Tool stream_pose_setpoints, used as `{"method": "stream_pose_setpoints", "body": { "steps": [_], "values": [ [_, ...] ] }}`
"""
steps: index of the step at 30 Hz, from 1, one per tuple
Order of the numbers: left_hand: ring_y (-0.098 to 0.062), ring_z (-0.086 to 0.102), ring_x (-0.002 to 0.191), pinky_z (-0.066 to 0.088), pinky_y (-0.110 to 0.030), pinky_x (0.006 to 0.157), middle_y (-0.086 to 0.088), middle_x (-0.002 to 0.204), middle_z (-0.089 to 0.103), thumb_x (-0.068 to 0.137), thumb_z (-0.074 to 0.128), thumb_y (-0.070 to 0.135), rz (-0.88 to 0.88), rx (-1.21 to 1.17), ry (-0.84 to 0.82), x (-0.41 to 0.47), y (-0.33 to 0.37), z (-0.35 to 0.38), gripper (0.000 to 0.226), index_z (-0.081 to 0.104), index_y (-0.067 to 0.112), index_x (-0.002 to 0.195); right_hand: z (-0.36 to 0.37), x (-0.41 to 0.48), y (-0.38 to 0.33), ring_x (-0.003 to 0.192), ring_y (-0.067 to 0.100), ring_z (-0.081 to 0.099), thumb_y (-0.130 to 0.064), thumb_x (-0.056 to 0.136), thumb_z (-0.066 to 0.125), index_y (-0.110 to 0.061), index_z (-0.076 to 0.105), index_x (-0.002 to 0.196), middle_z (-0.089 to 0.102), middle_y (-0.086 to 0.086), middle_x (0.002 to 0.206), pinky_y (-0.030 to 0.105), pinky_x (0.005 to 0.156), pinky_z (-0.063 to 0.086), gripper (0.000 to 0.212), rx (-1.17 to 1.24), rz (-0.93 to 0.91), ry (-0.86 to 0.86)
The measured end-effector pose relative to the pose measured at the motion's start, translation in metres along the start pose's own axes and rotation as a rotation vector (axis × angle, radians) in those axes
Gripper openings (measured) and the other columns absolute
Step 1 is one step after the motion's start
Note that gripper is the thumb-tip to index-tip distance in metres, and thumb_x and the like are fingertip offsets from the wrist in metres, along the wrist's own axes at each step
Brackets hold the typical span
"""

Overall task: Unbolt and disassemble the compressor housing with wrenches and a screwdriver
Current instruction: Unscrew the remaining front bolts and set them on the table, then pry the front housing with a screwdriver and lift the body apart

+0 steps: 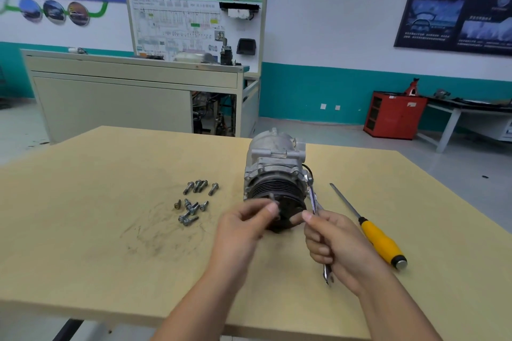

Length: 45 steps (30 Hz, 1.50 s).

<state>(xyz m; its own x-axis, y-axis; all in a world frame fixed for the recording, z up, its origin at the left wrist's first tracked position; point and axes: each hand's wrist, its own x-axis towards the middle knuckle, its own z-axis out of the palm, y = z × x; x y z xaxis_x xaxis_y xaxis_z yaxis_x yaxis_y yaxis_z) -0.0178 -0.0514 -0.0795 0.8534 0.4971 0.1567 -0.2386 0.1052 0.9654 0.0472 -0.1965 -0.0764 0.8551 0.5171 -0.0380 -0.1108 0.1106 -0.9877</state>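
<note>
A grey metal compressor (274,163) lies on the tan table (97,202), its black pulley (277,196) facing me. My left hand (243,227) pinches a small dark bolt (273,198) in front of the pulley face. My right hand (332,246) grips a silver wrench (314,202) whose head sits at the pulley's right side, against the housing flange. A screwdriver with a yellow handle (381,241) lies on the table to the right of my right hand. Several loose bolts (194,202) lie left of the compressor.
The table's near edge runs just below my forearms. Beyond the table stand a beige workbench (124,91) with a training board, and a red cabinet (393,113) at the right wall.
</note>
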Motion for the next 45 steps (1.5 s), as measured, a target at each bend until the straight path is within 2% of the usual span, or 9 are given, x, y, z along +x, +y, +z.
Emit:
{"method": "stream_pose_setpoints", "body": {
  "steps": [4,7,12,16,23,29,33,39,45],
  "values": [
    [-0.005,0.057,0.057,0.040,-0.020,0.051,0.010,0.067,0.067,0.083,0.069,0.019,0.130,0.612,0.242,0.038,0.017,-0.054,0.007,0.071,0.019,0.077,-0.018,0.004,-0.002,0.041,0.012,0.034,-0.008,0.096,0.041,-0.003,0.065,0.087,0.045,0.001,0.055,0.020,0.041,0.017,0.026,-0.127,0.039,0.224],
    [-0.020,0.056,0.069,0.038,-0.025,0.058,-0.001,0.073,0.064,0.084,0.060,0.016,0.026,1.102,0.200,0.058,0.005,-0.074,0.009,0.069,0.015,0.080,-0.040,0.009,-0.007,0.048,0.018,0.046,0.000,0.094,0.043,0.002,0.065,0.088,0.049,0.005,0.056,0.023,0.045,0.035,0.023,-0.221,0.020,0.370],
    [-0.022,0.061,0.086,0.039,-0.026,0.065,-0.004,0.087,0.069,0.083,0.055,0.017,0.103,1.351,0.146,0.068,-0.027,-0.077,0.012,0.067,0.017,0.083,-0.067,0.026,-0.011,0.052,0.015,0.059,-0.006,0.084,0.059,0.003,0.063,0.076,0.060,0.009,0.062,0.024,0.051,0.036,0.012,-0.767,-0.044,0.572],
    [-0.024,0.059,0.090,0.037,-0.028,0.069,-0.005,0.091,0.068,0.085,0.055,0.021,0.170,1.419,0.163,0.073,-0.032,-0.080,0.014,0.068,0.017,0.089,-0.072,0.047,-0.011,0.074,0.027,0.059,-0.012,0.083,0.065,-0.006,0.065,0.086,0.064,0.010,0.080,0.028,0.058,0.039,0.006,-1.063,-0.001,0.599],
    [-0.029,0.053,0.100,0.040,-0.030,0.076,-0.008,0.103,0.060,0.086,0.057,0.021,0.113,1.383,0.224,0.071,-0.033,-0.086,0.022,0.067,0.017,0.106,-0.063,0.071,-0.007,0.072,0.024,0.056,-0.012,0.080,0.067,-0.005,0.065,0.088,0.058,0.009,0.083,0.023,0.057,0.038,0.010,-1.396,0.157,0.498],
    [-0.031,0.051,0.101,0.039,-0.032,0.078,-0.010,0.105,0.059,0.086,0.057,0.019,0.148,1.358,0.252,0.070,-0.033,-0.082,0.026,0.066,0.015,0.109,-0.070,0.070,-0.004,0.077,0.033,0.060,-0.021,0.092,0.055,0.000,0.066,0.086,0.063,0.015,0.083,0.027,0.062,0.042,0.025,-1.355,0.057,0.574],
    [-0.033,0.051,0.096,0.037,-0.033,0.077,-0.012,0.100,0.059,0.087,0.057,0.018,0.189,1.292,0.278,0.069,-0.032,-0.084,0.022,0.069,0.011,0.104,-0.092,0.058,-0.012,0.084,0.027,0.057,-0.020,0.089,0.061,-0.008,0.069,0.089,0.068,0.009,0.092,0.029,0.068,0.042,0.014,-1.169,-0.104,0.674],
    [-0.032,0.052,0.096,0.042,-0.036,0.080,-0.009,0.098,0.061,0.089,0.054,0.016,0.285,1.112,0.287,0.065,-0.029,-0.072,0.019,0.068,0.010,0.101,-0.115,0.027,-0.020,0.072,0.012,0.056,-0.052,0.077,0.064,-0.017,0.055,0.088,0.056,-0.001,0.084,0.026,0.058,0.041,0.038,-1.428,0.456,0.471],
    [-0.028,0.054,0.101,0.041,-0.038,0.088,-0.007,0.104,0.063,0.091,0.054,0.019,0.345,1.074,0.231,0.060,-0.030,-0.066,0.022,0.065,0.009,0.107,-0.115,0.018,-0.024,0.064,0.018,0.050,-0.033,0.079,0.066,-0.007,0.062,0.082,0.054,0.005,0.070,0.027,0.052,0.034,0.027,-1.303,0.316,0.564]
  ]
}}
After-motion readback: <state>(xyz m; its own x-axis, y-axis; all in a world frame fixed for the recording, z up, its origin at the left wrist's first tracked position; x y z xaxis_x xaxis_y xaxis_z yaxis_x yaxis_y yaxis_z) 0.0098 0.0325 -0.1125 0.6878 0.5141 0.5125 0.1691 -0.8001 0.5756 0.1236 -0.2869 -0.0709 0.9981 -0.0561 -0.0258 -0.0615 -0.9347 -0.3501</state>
